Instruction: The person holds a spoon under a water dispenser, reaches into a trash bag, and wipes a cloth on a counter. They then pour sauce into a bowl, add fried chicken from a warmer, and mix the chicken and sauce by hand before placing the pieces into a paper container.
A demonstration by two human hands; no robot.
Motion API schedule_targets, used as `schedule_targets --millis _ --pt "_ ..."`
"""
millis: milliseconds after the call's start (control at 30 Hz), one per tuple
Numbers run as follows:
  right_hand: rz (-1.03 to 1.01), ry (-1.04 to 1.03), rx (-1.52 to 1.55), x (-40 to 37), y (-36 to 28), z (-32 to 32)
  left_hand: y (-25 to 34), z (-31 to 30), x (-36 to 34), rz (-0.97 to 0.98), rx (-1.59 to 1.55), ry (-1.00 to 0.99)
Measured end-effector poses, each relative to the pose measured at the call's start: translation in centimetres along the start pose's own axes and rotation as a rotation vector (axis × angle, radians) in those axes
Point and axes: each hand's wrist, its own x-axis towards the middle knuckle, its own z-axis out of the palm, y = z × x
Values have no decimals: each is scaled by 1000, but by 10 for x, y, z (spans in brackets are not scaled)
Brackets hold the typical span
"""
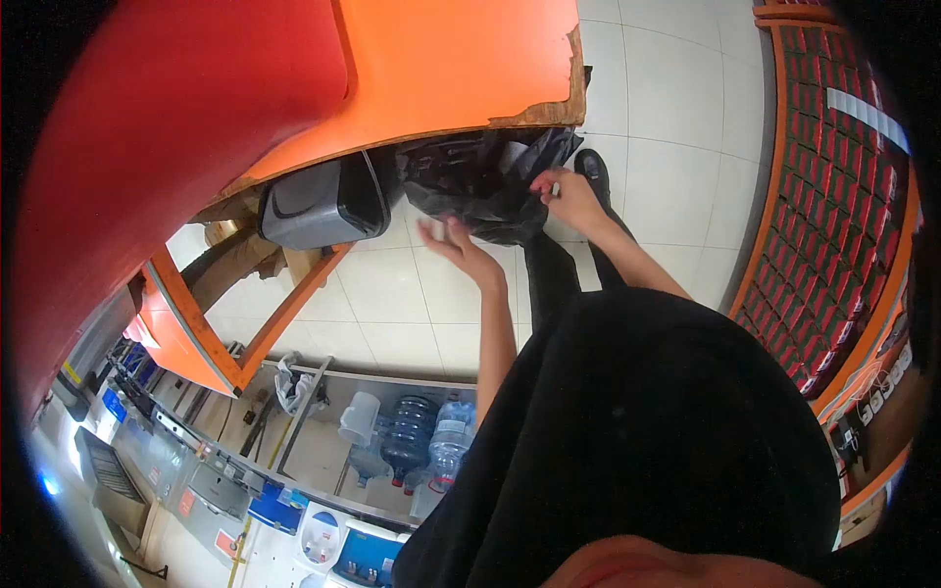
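Observation:
A crumpled black plastic bag hangs or stands below the orange tabletop's edge, in front of my legs. My right hand is at the bag's right side, its fingers curled and pinched against the plastic. My left hand is at the bag's lower left edge, palm turned up and fingers apart, slightly blurred. Whether its fingertips touch the plastic is hard to see. What the bag contains is hidden by its folds.
Above the bag is the orange tabletop with a chipped edge. A grey bin stands to the left, near an orange frame. Large water bottles lie lower down. A rack of red boxes lines the right.

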Motion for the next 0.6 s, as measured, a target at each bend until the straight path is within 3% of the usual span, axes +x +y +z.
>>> schedule_targets --millis 100,167,233,267,333,367,433,567,600 --pt "-16 41 -32 -17 -16 6 -27 9 4 -23 54 -155" --pt "-19 43 -65 -24 -21 8 -39 17 8 -99 90 -104" --pt "-79 68 -144 -29 -23 12 -49 12 18 353 618 -239" --pt "-81 67 -145 -32 -27 12 -58 4 22 353 617 -237" --pt "36 46 7 -36 -38 13 -72 -11 29 743 922 -276" --pt "34 46 9 -38 -39 17 -65 -12 29 745 923 -275" --pt "26 138 11 -43 -39 26 -53 -15 25 483 707 -455" --pt "41 120 60 -49 -44 35 -46 -18 24 462 656 -436" --pt "-4 134 21 -51 -46 34 -44 -15 22 562 690 -413"
